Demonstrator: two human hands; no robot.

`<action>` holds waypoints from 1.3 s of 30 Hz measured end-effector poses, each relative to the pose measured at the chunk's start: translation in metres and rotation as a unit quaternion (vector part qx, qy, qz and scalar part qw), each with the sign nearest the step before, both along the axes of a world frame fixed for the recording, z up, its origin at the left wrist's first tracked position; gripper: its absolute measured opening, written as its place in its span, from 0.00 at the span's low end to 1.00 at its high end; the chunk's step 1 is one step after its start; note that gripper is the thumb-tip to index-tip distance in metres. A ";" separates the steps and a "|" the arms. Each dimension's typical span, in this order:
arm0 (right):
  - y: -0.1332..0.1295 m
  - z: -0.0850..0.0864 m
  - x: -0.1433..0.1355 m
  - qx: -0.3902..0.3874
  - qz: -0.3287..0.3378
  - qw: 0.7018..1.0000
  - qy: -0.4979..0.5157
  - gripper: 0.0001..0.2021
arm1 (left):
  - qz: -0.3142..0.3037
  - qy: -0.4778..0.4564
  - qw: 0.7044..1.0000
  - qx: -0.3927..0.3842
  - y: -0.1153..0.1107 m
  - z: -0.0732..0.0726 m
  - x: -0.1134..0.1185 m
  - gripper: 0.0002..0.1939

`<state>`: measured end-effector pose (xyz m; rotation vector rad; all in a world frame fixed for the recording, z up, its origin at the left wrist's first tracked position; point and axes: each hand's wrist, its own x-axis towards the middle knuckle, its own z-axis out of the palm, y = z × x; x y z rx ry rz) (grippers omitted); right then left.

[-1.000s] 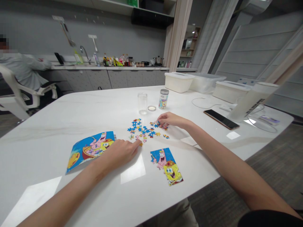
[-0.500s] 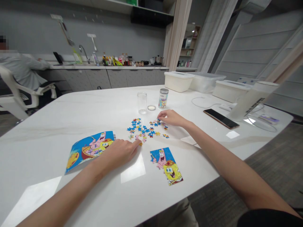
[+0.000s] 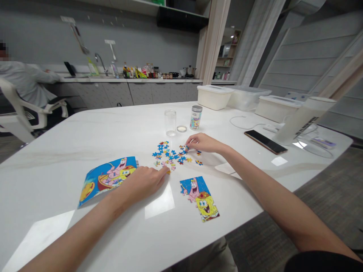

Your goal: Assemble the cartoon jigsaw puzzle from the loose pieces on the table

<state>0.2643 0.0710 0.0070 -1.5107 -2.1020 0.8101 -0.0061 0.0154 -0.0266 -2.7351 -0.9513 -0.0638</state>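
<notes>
Loose puzzle pieces (image 3: 171, 154), mostly blue with some yellow and pink, lie scattered mid-table. My right hand (image 3: 202, 142) is over their right side, thumb and fingertips pinched together; what they hold is too small to make out. My left hand (image 3: 149, 179) rests at the near left edge of the pieces, its forefinger on a yellow piece (image 3: 168, 172), the other fingers curled out of sight. A partly joined puzzle (image 3: 202, 200) with a pink and a yellow figure lies nearer to me. Left of my left hand is a curved picture sheet (image 3: 106, 177) of the same figures.
Behind the pieces stand an open clear jar (image 3: 170, 124), a flat round lid (image 3: 181, 129) and a printed can (image 3: 196, 118). To the right are a phone (image 3: 266, 141), a cable, a tumbler (image 3: 303, 121) and lidded boxes (image 3: 214, 97). A person (image 3: 25, 83) sits far left.
My right hand has shifted slightly left and toward me over the pieces. My left hand has stayed in place.
</notes>
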 end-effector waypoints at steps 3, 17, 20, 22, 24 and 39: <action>-0.002 0.002 -0.002 -0.053 0.002 0.996 0.077 0.05 | -0.002 0.001 1.000 0.004 0.000 0.001 0.000 0.18; -0.013 0.015 -0.005 -0.190 0.074 0.957 0.206 0.05 | 0.016 0.020 1.000 -0.007 0.000 0.001 0.002 0.18; -0.014 0.016 -0.005 -0.189 0.075 0.959 0.197 0.06 | 0.013 0.015 1.000 0.001 0.000 0.001 0.001 0.19; -0.015 0.017 -0.007 -0.180 0.079 0.963 0.185 0.07 | 0.014 0.003 1.000 0.003 0.000 0.001 0.001 0.20; -0.017 0.017 -0.009 -0.172 0.094 0.965 0.172 0.08 | 0.018 -0.010 1.000 0.002 -0.001 0.002 0.001 0.20; -0.041 0.016 -0.041 -0.203 0.215 0.942 0.159 0.08 | 0.097 -0.334 0.844 -0.408 -0.016 0.027 0.020 0.18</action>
